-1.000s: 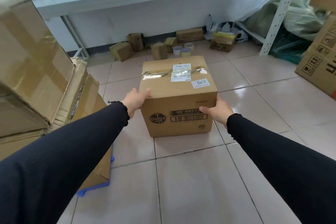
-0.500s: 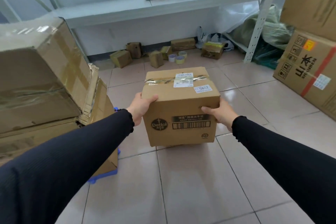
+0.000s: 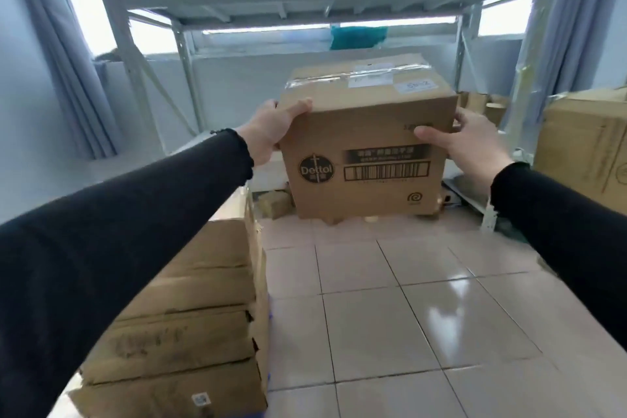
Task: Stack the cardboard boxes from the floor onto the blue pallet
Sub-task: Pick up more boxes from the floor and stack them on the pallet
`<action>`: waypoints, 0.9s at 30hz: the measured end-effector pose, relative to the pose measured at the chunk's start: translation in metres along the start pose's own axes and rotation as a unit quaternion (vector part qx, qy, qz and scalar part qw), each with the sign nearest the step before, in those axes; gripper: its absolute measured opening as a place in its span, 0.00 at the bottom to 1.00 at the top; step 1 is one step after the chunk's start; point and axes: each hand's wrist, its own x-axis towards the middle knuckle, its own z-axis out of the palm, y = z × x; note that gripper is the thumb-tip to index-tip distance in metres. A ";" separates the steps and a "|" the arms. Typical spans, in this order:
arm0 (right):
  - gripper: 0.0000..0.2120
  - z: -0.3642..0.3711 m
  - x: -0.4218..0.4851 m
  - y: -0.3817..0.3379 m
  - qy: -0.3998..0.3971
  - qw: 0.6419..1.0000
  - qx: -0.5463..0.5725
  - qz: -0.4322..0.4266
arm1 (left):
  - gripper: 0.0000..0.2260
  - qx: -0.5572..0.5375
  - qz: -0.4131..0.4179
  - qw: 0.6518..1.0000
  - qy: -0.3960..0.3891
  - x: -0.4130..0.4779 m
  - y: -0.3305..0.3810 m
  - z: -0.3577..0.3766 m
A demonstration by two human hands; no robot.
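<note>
A: In the head view, what is changing?

B: The cardboard box is no longer sitting on the tiled floor. A second ago it was resting on the tiles; half a second ago it was just coming up. Now it is hanging high in the air, in front of the metal shelving and the bright window.

A: And the hands?

B: Both are clamping it. The left hand is pressing the box's left side, thumb curling over the top edge. The right hand is wrapping the right corner, thumb lying across the front face, fingers going round the side out of sight.

A: Where is the pallet in all this?

B: The stack of boxes is lying low and near on the left, partly behind the left sleeve. A thin blue strip is peeking out at its right foot, which is probably the blue pallet. The carried box is sitting well apart from it, farther and to the right.

A: So the lift is done?

B: I am judging so; swinging it left and lowering onto the stack is what remains.
</note>
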 end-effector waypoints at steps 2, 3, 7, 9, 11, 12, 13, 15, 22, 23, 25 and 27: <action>0.39 0.015 0.005 -0.042 0.008 0.999 0.010 -0.036 | 0.25 0.037 0.023 0.999 0.019 -0.003 0.031 -0.044; 0.41 0.027 0.006 -0.061 0.013 0.998 0.024 -0.049 | 0.22 0.052 0.031 0.998 0.035 -0.007 0.043 -0.067; 0.37 0.089 0.000 -0.119 -0.011 0.995 0.072 -0.075 | 0.21 0.096 0.052 0.988 0.112 -0.029 0.070 -0.153; 0.38 0.121 -0.006 -0.139 -0.020 0.993 0.089 -0.077 | 0.20 0.121 0.052 0.984 0.124 -0.041 0.071 -0.191; 0.38 0.150 -0.012 -0.153 -0.029 0.992 0.092 -0.081 | 0.19 0.137 0.034 0.981 0.136 -0.050 0.066 -0.223; 0.39 0.164 -0.016 -0.157 -0.036 0.992 0.091 -0.076 | 0.19 0.144 0.024 0.979 0.141 -0.055 0.062 -0.237; 0.39 0.177 -0.020 -0.163 -0.043 0.992 0.090 -0.075 | 0.17 0.150 0.015 0.978 0.146 -0.060 0.057 -0.249; 0.40 0.197 -0.025 -0.170 -0.057 0.992 0.082 -0.079 | 0.14 0.151 0.000 0.977 0.153 -0.066 0.048 -0.267; 0.40 0.237 -0.036 -0.191 -0.080 0.991 0.049 -0.092 | 0.20 0.156 -0.032 0.971 0.180 -0.068 0.028 -0.314; 0.38 0.241 -0.037 -0.192 -0.083 0.991 0.053 -0.092 | 0.22 0.157 -0.039 0.970 0.181 -0.068 0.025 -0.318; 0.36 0.247 -0.038 -0.191 -0.082 0.991 0.055 -0.092 | 0.22 0.152 -0.042 0.971 0.180 -0.066 0.016 -0.324; 0.37 0.251 -0.040 -0.190 -0.084 0.991 0.051 -0.092 | 0.24 0.148 -0.041 0.972 0.177 -0.064 0.006 -0.328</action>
